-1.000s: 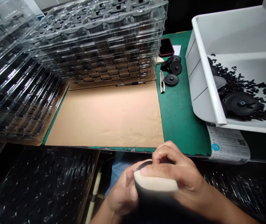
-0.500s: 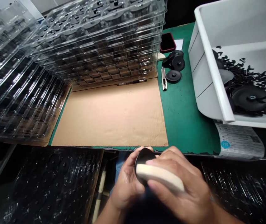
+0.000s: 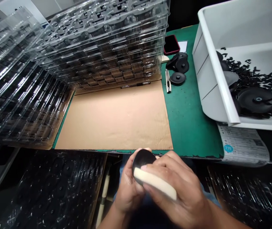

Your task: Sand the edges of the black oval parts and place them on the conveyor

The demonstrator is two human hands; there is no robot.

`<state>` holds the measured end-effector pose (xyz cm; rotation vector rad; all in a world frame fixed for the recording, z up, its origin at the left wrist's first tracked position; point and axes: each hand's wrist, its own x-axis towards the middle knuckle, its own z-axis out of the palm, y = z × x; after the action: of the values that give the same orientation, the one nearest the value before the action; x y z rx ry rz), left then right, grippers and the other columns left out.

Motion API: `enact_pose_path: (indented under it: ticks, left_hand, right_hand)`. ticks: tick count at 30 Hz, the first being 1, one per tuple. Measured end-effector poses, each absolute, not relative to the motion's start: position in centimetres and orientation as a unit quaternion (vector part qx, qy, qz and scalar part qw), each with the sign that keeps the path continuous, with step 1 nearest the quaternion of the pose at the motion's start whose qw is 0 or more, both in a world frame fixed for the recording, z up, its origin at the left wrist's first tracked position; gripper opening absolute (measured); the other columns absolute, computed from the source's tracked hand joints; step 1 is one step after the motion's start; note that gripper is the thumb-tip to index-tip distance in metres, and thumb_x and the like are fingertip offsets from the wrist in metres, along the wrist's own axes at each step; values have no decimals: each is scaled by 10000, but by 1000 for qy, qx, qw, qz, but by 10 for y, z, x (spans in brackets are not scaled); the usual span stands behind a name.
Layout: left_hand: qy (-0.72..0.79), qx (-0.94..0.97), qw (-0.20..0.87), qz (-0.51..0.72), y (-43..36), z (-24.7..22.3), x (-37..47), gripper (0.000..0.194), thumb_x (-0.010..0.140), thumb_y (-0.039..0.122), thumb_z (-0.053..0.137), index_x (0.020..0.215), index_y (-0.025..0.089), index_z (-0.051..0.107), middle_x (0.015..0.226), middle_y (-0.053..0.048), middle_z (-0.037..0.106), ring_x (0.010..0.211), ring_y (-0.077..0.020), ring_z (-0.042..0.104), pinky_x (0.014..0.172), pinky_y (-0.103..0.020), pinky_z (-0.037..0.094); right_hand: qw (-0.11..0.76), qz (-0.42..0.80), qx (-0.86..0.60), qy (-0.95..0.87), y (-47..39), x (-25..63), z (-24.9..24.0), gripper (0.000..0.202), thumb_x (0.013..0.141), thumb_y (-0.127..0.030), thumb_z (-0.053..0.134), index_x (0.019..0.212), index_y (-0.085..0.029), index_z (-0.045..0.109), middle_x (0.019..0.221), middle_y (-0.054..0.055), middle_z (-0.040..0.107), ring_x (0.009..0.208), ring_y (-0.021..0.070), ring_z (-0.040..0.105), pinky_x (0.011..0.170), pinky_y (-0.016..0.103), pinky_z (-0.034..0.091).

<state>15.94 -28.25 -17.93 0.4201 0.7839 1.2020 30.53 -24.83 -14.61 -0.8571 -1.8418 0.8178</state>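
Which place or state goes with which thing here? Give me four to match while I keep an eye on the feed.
1. nearest cream pad
2. pen
3. white bin
4. cutter knife

A. holding small black pieces
B. on the green surface, beside a black disc
C. in the right hand
D. along the cardboard's far edge

Pairs: 1-C, 2-D, 3-A, 4-B

- The black disc [image 3: 145, 157] is partly covered by the cream pad [image 3: 154, 182] and the right hand [image 3: 186, 190].
- The left hand [image 3: 127, 190] is partly hidden by the disc.
- The white bin [image 3: 214, 62] is cut off at the top and right.
- Print on the paper sheet [image 3: 242, 148] cannot be read.
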Motion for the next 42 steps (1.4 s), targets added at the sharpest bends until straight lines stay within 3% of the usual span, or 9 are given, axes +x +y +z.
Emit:
enact_pose_path:
  ticks: [2, 8, 11, 16, 24, 29, 34, 39, 42]
  left_hand:
    - [330, 193, 749, 541, -281, -182, 157, 633, 683, 369, 814, 1268, 261, 599, 1155, -88, 702, 1080, -236, 644, 966, -327, 469]
    - [340, 203, 738, 546, -282, -193, 158, 649, 635, 356, 848, 1241, 279, 628, 1327, -63, 606, 1078, -223, 629, 952, -295, 476]
    - [353, 184, 740, 542, -282, -191, 157, 614, 647, 359, 841, 1223, 291, 640, 1294, -43, 626, 1085, -213, 626, 953, -283, 475]
    - [342, 177, 758, 526, -282, -189, 156, 618, 658, 346, 817, 1242, 287, 622, 1120, -66, 708, 1040, -267, 657, 974, -386, 480]
    - [368, 174, 775, 484, -284, -192, 156, 751, 621, 493, 821, 1287, 259, 564, 1222, -118, 652, 1089, -323, 630, 943, -435, 493]
    - [322, 149, 786, 507, -281, -194, 152, 666, 655, 435, 807, 1257, 239, 598, 1276, -108, 610, 1024, -264, 656, 871, -335, 520]
    - [275, 131, 826, 475, -273, -185, 144, 546, 701, 397, 782, 1201, 212, 663, 1258, -98, 635, 977, -226, 678, 761, -246, 541]
    - [254, 143, 876, 384, -270, -186, 137, 535, 797, 555, 641, 1134, 144, 705, 892, -109, 751, 752, -217, 710, 657, -281, 549]
    - [293, 182, 886, 310, -270, -189, 135, 633, 856, 673, 466, 860, 114, 762, 653, -101, 716, 526, -174, 641, 523, -267, 513]
  right_hand:
    - [431, 347, -344, -759, -248, 307, -147, 175, 882, -152, 616, 1048, -132, 670, 807, 67, 673, 734, 169, 574, 649, 315, 487]
    - [463, 344, -356, -736, -246, 303, -146, 220, 886, -154, 618, 1102, -121, 649, 859, 66, 677, 772, 159, 567, 705, 305, 496]
    - [452, 353, -351, -741, -246, 299, -146, 212, 888, -145, 608, 1094, -128, 654, 866, 65, 683, 773, 163, 568, 704, 311, 494]
    - [421, 383, -345, -746, -253, 304, -154, 192, 890, -152, 606, 1076, -148, 654, 814, 61, 646, 739, 168, 537, 657, 315, 467]
    - [367, 399, -340, -768, -255, 320, -153, 229, 903, -152, 586, 1124, -198, 624, 848, 53, 635, 761, 166, 543, 652, 300, 469]
    - [314, 343, -377, -801, -256, 346, -154, 305, 884, -110, 579, 1161, -227, 632, 852, 47, 592, 786, 165, 555, 661, 287, 490]
    - [362, 268, -464, -763, -255, 364, -164, 328, 863, -182, 648, 1178, -270, 657, 917, 53, 582, 825, 177, 582, 668, 289, 504]
    - [338, 481, -380, -714, -237, 347, -154, 198, 878, -237, 656, 1069, -277, 689, 981, 31, 708, 1191, 210, 568, 940, 333, 533]
    - [273, 610, -297, -682, -228, 333, -149, 93, 888, -229, 639, 944, -249, 711, 817, -2, 741, 1131, 195, 611, 985, 361, 505]
